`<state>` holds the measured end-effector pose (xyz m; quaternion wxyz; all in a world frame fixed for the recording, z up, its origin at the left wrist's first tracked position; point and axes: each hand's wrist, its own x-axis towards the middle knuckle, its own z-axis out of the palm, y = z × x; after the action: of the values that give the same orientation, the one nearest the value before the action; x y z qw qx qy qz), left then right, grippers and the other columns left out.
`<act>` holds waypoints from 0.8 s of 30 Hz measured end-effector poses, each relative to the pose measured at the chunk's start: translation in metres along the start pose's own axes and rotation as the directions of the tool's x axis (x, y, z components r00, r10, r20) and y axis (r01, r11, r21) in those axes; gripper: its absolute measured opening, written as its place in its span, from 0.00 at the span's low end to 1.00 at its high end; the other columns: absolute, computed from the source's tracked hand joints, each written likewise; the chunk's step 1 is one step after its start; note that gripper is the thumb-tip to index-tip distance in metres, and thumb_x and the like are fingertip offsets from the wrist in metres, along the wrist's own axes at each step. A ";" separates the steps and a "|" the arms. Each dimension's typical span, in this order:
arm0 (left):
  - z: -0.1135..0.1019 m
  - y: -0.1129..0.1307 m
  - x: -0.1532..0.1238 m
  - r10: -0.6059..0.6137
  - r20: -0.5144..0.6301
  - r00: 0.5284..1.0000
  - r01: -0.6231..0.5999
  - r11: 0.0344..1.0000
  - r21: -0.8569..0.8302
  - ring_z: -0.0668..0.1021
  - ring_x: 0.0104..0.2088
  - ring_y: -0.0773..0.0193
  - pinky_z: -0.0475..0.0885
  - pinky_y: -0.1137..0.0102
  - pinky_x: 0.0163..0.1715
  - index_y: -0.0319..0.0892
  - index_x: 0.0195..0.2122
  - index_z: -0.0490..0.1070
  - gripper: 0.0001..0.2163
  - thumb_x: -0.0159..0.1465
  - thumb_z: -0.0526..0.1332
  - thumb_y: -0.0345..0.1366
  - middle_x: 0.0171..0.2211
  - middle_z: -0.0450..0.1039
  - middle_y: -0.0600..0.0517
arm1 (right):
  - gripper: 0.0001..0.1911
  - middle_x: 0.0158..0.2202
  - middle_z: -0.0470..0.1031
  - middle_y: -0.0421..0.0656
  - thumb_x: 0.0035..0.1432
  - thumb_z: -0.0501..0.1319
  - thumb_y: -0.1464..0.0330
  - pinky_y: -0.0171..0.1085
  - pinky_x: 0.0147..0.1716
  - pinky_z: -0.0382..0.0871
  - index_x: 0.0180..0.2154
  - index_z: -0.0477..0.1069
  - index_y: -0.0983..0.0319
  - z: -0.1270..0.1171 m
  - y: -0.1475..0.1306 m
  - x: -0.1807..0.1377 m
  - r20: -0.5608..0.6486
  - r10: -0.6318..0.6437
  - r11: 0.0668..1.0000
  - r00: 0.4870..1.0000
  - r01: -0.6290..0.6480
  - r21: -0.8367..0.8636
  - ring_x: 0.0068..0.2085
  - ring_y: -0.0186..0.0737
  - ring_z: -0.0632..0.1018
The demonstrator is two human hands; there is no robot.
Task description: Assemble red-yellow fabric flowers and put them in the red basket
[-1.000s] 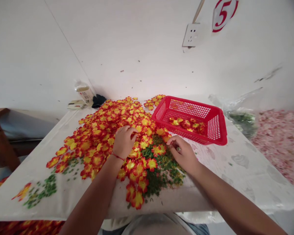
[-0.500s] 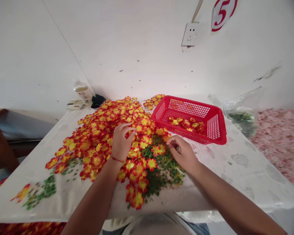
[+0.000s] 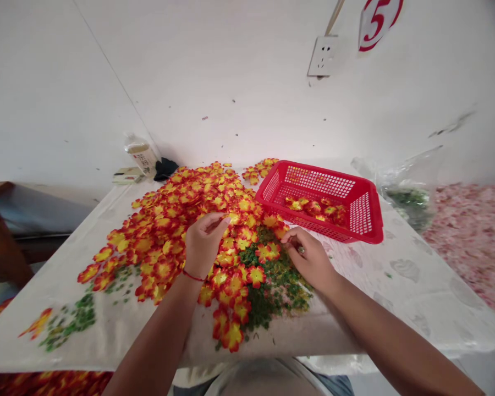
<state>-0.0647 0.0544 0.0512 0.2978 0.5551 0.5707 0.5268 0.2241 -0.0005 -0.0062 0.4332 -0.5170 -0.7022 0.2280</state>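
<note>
Two bare hands work over the table, and both sets of fingers stand in a narrow pinch. The left hand (image 3: 203, 245) is above the middle of the flower pile, its fingers (image 3: 212, 220) curled in and drawn to a point with the thumb. Whether anything lies between those fingertips cannot be confirmed; they are at the edge of a flower, and the view is partly blocked by the back of the hand. A red thread bracelet (image 3: 193, 275) circles the left wrist.

The right hand (image 3: 309, 258) is lower over the cloth, just beside the green scraps. Its fingertips (image 3: 291, 235) close on a small pale object (image 3: 301, 249), too small to identify.

Red-and-yellow artificial flower heads (image 3: 165, 236) lie in a wide loose pile on the table's white printed cloth (image 3: 396, 313), spreading under and around the left hand. Green leaf scraps (image 3: 274, 291) lie in a patch under the pile's near edge, just left of the right hand, with a smaller patch (image 3: 80, 316) to the left. Some flower heads (image 3: 313, 208) lie inside a red plastic basket (image 3: 313, 179), which stands beyond the hands and touches the pile's edge. A clear plastic bag (image 3: 408, 203) holding green material stands to the right of the basket, against the wall.
</note>
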 end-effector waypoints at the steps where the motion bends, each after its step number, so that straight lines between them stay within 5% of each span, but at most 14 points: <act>1: 0.000 0.003 -0.002 -0.018 0.005 1.000 0.018 1.000 -0.016 0.90 0.44 0.51 0.85 0.66 0.43 0.42 0.41 0.90 0.17 0.61 0.74 0.51 0.41 0.91 0.47 | 0.12 0.41 0.82 0.41 0.67 0.60 0.75 0.41 0.40 0.73 0.47 0.75 0.54 0.000 0.000 0.000 0.000 0.001 1.000 1.000 -0.001 0.002 0.38 0.44 0.82; 19: -0.001 0.028 -0.022 -0.096 0.157 0.983 0.109 0.991 -0.073 0.82 0.36 0.59 0.75 0.70 0.35 0.42 0.38 0.89 0.17 0.59 0.78 0.51 0.36 0.87 0.47 | 0.11 0.40 0.82 0.41 0.68 0.61 0.75 0.41 0.39 0.73 0.47 0.75 0.54 0.001 0.002 0.000 -0.005 0.007 1.000 1.000 -0.007 0.028 0.38 0.45 0.82; 24: -0.002 0.029 -0.025 -0.100 0.150 0.984 0.111 0.992 -0.067 0.60 0.26 0.69 0.54 0.72 0.25 0.43 0.27 0.71 0.19 0.66 0.73 0.50 0.24 0.59 0.58 | 0.11 0.42 0.83 0.42 0.68 0.61 0.74 0.42 0.41 0.74 0.47 0.75 0.53 0.001 0.004 0.000 0.001 0.015 0.999 1.000 -0.015 0.031 0.39 0.46 0.83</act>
<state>-0.0521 0.0251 0.0726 0.3869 0.5498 0.5558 0.4890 0.2255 0.0009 -0.0099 0.4390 -0.5152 -0.6950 0.2424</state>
